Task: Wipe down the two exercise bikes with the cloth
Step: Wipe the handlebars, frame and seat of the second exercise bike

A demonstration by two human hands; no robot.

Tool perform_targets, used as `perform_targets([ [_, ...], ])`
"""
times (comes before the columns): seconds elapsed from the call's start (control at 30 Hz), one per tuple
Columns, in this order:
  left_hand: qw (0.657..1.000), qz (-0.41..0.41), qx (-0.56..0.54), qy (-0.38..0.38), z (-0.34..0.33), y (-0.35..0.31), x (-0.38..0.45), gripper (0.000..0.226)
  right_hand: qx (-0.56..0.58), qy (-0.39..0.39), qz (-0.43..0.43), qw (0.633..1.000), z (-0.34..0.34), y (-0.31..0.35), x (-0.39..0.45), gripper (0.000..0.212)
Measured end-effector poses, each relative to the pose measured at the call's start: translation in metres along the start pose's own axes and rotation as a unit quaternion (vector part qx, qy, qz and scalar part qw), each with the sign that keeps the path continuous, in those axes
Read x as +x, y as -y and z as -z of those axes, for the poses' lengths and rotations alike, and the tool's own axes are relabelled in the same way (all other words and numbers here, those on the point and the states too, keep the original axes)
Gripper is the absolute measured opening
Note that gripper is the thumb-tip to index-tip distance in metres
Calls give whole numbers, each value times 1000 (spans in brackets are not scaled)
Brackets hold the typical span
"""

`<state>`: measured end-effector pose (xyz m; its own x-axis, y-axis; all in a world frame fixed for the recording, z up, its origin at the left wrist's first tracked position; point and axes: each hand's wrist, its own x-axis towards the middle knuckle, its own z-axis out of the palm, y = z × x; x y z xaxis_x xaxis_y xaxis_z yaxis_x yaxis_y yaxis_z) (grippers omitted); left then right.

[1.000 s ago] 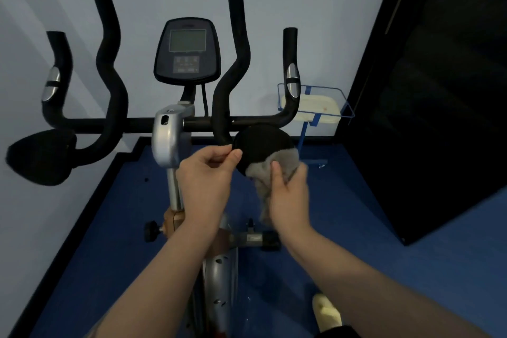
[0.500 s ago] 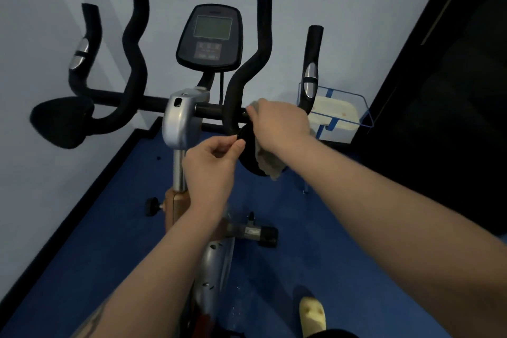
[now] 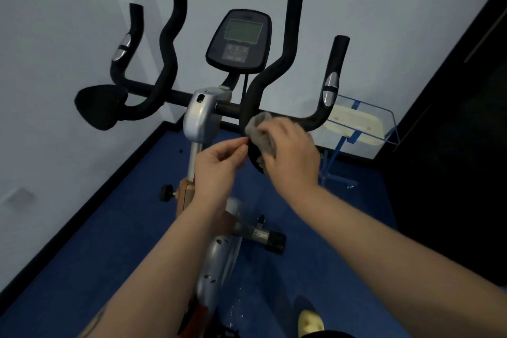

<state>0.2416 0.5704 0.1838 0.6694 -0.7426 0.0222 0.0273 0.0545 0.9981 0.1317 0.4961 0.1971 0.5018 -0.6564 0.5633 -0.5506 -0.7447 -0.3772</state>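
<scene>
Dim bluish light, soft focus, wide-angle bending at edges, dark right side

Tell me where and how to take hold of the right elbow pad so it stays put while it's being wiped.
Pinch the right elbow pad by its thin near-left rim, coming from the left, as the left hand does now. The right hand and the cloth cover its top and right side, so that edge is the free part, and it looks slim enough for a thumb-and-finger grip.
</scene>
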Motion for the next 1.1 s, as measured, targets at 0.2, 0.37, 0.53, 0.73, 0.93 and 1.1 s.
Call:
perform_targets([
  [0.2,993,76,-92,24,7,1,-1,19,-10,54,100,993,5,-3,-10,28],
  [0.37,991,75,-112,10,4,-2,-5,20,-42,99,91,990,7,1,-20,35],
  [0.53,997,44,-59,-8,-2,-4,-7,17,-34,134,117,983,22,-14,2,30],
  [0.73,999,21,-15,-42,-14,-3,-6,11,-66,206,135,967,28,-19,5,25],
  [0.93,990,-66,113,-45,-16,-10,13,7,-14,167,86,982,26,-13,75,29],
  [1.1,984,-77,157,-33,-10,-11,18,8,27,328,1,944,-5,-16,86,45],
])
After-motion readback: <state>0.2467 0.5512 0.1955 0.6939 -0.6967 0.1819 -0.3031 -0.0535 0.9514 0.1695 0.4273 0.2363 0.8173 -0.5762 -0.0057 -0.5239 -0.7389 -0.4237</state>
